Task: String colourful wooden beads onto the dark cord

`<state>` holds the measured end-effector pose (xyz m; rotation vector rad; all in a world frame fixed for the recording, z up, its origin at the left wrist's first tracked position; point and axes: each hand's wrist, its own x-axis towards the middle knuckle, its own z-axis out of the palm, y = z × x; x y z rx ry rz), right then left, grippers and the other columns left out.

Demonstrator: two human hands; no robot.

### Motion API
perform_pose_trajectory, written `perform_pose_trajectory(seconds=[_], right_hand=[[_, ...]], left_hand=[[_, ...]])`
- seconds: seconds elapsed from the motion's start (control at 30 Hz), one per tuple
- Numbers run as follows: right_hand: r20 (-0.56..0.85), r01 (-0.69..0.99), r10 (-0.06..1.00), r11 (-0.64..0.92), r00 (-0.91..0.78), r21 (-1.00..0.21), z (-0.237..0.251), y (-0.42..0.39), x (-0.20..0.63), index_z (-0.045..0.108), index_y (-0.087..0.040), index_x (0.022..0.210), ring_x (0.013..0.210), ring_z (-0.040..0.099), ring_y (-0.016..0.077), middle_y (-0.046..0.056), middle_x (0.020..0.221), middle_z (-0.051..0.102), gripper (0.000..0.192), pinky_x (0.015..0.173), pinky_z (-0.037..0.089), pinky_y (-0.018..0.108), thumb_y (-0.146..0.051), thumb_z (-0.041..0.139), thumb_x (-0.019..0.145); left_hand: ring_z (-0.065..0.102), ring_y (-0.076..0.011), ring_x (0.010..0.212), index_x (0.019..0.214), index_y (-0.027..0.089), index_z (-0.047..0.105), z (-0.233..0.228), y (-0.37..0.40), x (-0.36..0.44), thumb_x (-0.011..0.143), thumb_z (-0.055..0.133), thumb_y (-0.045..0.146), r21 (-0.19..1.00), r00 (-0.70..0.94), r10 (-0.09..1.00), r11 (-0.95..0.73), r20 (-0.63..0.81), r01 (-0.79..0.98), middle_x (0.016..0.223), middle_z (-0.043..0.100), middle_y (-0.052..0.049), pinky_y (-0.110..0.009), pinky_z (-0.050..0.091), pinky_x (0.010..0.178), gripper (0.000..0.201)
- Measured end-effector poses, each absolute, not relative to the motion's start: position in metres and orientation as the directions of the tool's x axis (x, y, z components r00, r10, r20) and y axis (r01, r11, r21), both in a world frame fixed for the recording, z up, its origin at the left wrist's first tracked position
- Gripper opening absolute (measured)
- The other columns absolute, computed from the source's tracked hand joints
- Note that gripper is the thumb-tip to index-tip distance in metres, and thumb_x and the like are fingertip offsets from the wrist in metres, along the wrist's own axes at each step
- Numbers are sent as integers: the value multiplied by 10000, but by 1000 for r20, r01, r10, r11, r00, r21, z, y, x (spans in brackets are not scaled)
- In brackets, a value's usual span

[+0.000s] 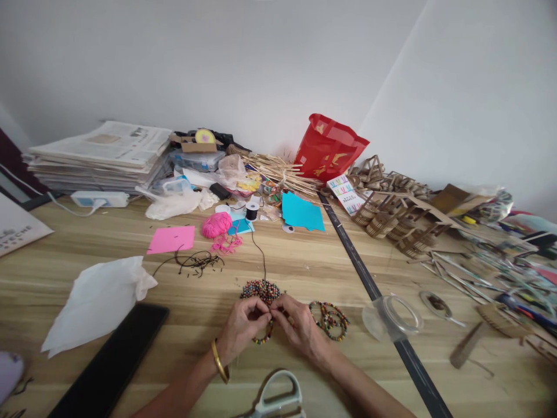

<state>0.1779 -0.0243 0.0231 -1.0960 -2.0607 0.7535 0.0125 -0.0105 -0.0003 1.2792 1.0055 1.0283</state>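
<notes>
A short strand of coloured beads (264,338) is pinched between the fingertips of the left hand (241,328) and the right hand (298,324), which are brought together at the near middle of the wooden table (304,267); both hands are closed narrowly on it, and the strand is seen curving down below them. A gold bangle (219,361) is worn on the left wrist. Just beyond the hands a heap of loose beads (260,288) is found, from which a dark thread (261,255) is led back to a black spool (252,210). Just to the right of the right hand, finished beaded rings (329,319) are laid flat, and further right a roll of clear tape (398,316) rests on a dark strip (369,278) running across the table. Scissors (276,397) with pale handles are placed at the near edge, between the forearms. To the left, a black phone (113,363) and a white cloth (98,302) are set, with a pink paper (172,239) and a pink yarn ball (216,224) behind them.
</notes>
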Motion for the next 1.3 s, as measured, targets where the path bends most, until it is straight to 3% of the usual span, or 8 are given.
perform_pose_trajectory(seconds=[0.33,0.53,0.7,0.9,1.07,1.3], right_hand=[[361,457,802,576,-475,-678,19,-23,181,564,-184,893,689,560,136,37,794,596,158,632,437,220,-220,430,968],[349,415,793,572,-499,-707,22,-22,183,606,-180,958,768,593,149,58,853,623,170,679,471,233,-201,437,963],[368,362,827,527,-424,-769,20,-19,181,655,-180,928,786,618,161,59,844,656,127,693,485,245,-225,537,914],[160,242,949,228,-271,-943,16,-18,176,683,-169,821,701,597,146,33,768,649,152,616,456,224,-312,635,841],[32,37,968,43,-248,-998,6,-15,172,649,-154,780,563,524,109,-3,644,597,252,531,403,207,-400,701,769],[-8,-82,955,-34,-297,-996,-2,-15,170,590,-148,794,522,480,90,-17,625,539,358,503,393,199,-494,679,775]], left_hand=[[515,-107,514,574,132,606,-1,-8,14,580,746,252,984,250,964,123,-88,-127,523,585,22,-216,397,525,185],[490,-95,494,558,139,600,2,-7,13,579,742,257,978,243,964,148,-109,-150,504,564,32,-202,380,496,186],[469,-91,470,558,136,621,1,-7,13,580,724,273,987,198,976,117,-93,-113,496,570,25,-195,355,469,173],[543,-127,537,620,139,648,2,-12,13,684,636,216,998,160,985,-65,61,17,574,616,-5,-218,423,524,100],[604,-155,611,618,154,628,4,-15,14,727,586,153,924,139,935,-347,328,157,627,642,-29,-242,481,602,116],[628,-149,610,640,162,617,1,-17,14,763,557,103,793,152,847,-531,510,300,640,655,-32,-225,496,601,149]])
